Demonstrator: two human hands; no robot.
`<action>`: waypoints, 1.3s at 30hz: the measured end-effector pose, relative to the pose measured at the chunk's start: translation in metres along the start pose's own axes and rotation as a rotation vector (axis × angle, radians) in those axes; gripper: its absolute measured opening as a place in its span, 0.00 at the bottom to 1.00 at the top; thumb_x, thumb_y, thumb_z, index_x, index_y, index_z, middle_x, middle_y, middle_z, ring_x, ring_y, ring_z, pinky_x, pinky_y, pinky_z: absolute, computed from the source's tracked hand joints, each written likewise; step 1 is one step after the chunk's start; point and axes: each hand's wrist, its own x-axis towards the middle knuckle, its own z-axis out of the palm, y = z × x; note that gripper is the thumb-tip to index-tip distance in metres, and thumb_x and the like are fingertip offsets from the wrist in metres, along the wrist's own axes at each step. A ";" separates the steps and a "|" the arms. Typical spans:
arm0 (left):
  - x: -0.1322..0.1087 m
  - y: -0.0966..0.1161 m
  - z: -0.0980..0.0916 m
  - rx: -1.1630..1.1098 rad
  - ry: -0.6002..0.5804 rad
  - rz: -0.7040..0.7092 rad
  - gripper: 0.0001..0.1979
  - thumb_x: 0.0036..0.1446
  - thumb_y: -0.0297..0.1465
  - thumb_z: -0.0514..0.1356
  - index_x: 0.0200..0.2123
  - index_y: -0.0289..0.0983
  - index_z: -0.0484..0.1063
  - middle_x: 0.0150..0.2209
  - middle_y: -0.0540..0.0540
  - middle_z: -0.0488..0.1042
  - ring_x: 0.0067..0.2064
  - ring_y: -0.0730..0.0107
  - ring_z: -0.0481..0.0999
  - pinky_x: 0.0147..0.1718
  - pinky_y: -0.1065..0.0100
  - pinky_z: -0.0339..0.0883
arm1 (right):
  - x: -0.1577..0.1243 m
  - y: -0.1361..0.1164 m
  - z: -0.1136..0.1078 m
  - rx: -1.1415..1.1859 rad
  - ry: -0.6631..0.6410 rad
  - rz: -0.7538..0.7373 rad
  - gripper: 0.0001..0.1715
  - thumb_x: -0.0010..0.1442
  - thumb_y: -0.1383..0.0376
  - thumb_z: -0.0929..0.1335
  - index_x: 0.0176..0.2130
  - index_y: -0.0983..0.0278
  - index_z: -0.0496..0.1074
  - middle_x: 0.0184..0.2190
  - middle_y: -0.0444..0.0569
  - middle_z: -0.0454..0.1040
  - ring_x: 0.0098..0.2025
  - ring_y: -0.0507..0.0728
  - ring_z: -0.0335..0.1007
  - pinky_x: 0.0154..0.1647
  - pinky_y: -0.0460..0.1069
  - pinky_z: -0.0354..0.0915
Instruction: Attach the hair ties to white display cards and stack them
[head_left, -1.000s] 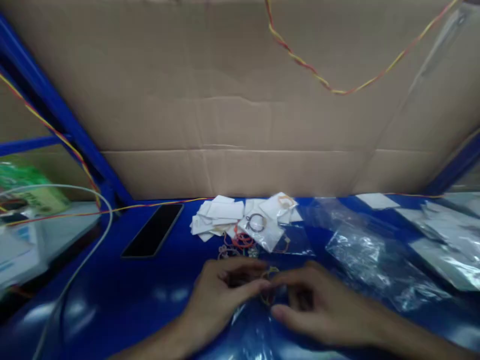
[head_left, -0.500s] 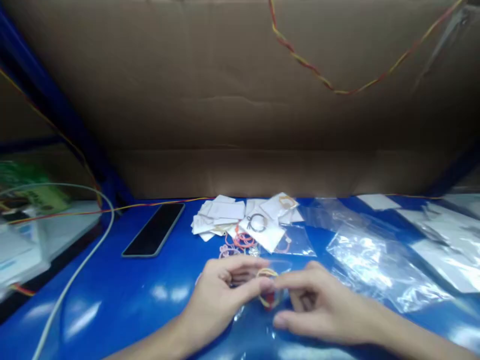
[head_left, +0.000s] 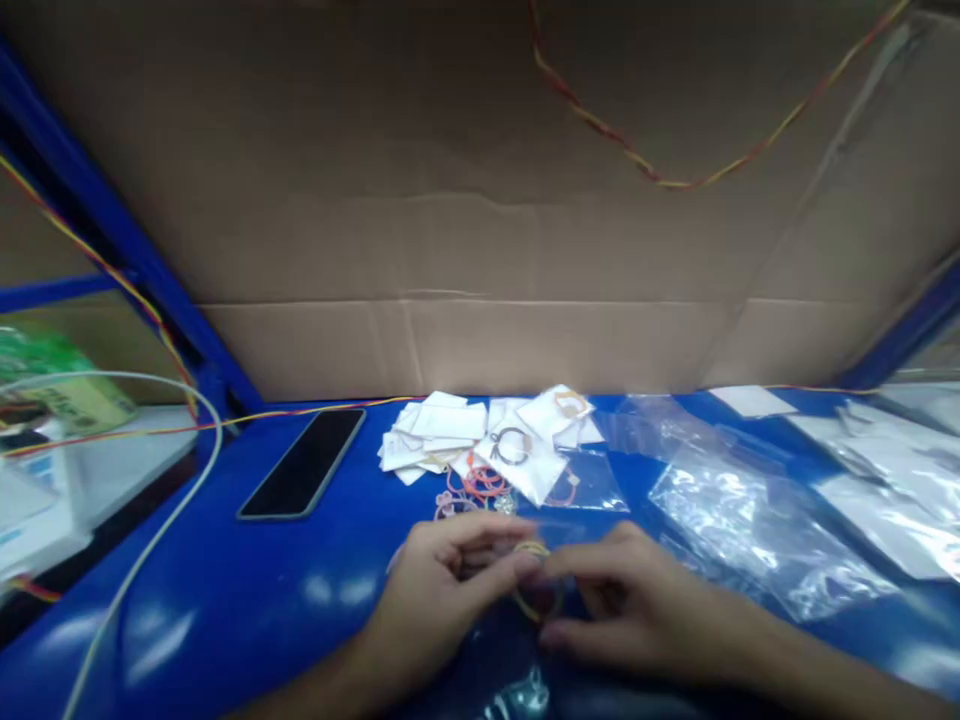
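My left hand (head_left: 446, 590) is closed, thumb against fingers, on a small clear plastic bag (head_left: 562, 530). A yellow elastic loop (head_left: 536, 605) shows at the bag between my two hands; whether it lies fully inside I cannot tell. My right hand (head_left: 630, 600) has its index fingertip against the bag beside my left thumb, its other fingers curled at the bag's edge and its thumb lower down. Just beyond my hands lie orange and pink elastic loops (head_left: 484, 482). Behind them is a pile of white cards (head_left: 442, 425), with a dark loop (head_left: 511, 446) on one card.
At the left a phone (head_left: 304, 470) lies on the blue table (head_left: 285, 590), near a pale cable (head_left: 150, 545). Clear plastic bags (head_left: 735, 510) and white sheets (head_left: 885, 520) spread over the right side. A cardboard panel (head_left: 465, 230) stands behind, with a twisted red-yellow wire (head_left: 667, 183) hanging before it.
The view has shifted slightly. Both hands stay at the bag with nearly the same grip. The yellow loop shows a little more openly, and a shiny patch of plastic appears below my hands.
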 end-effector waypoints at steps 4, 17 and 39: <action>-0.002 -0.002 0.000 -0.003 0.005 0.017 0.14 0.57 0.35 0.71 0.45 0.37 0.83 0.38 0.43 0.87 0.38 0.60 0.86 0.38 0.67 0.80 | 0.001 0.003 0.003 -0.008 0.228 -0.138 0.08 0.63 0.62 0.74 0.42 0.61 0.83 0.14 0.35 0.61 0.15 0.47 0.52 0.18 0.44 0.52; 0.000 0.003 0.001 -0.037 -0.009 -0.016 0.13 0.57 0.36 0.70 0.43 0.35 0.83 0.29 0.44 0.86 0.30 0.63 0.84 0.31 0.69 0.77 | 0.000 0.007 0.005 -0.098 0.423 -0.207 0.08 0.62 0.66 0.74 0.43 0.62 0.78 0.16 0.35 0.64 0.15 0.48 0.57 0.18 0.44 0.56; 0.002 0.011 0.003 0.027 0.120 0.064 0.10 0.55 0.36 0.70 0.36 0.35 0.85 0.28 0.46 0.82 0.24 0.68 0.79 0.24 0.71 0.76 | 0.008 0.003 0.000 0.348 0.433 0.193 0.14 0.62 0.59 0.76 0.46 0.59 0.76 0.35 0.48 0.84 0.35 0.57 0.81 0.32 0.47 0.72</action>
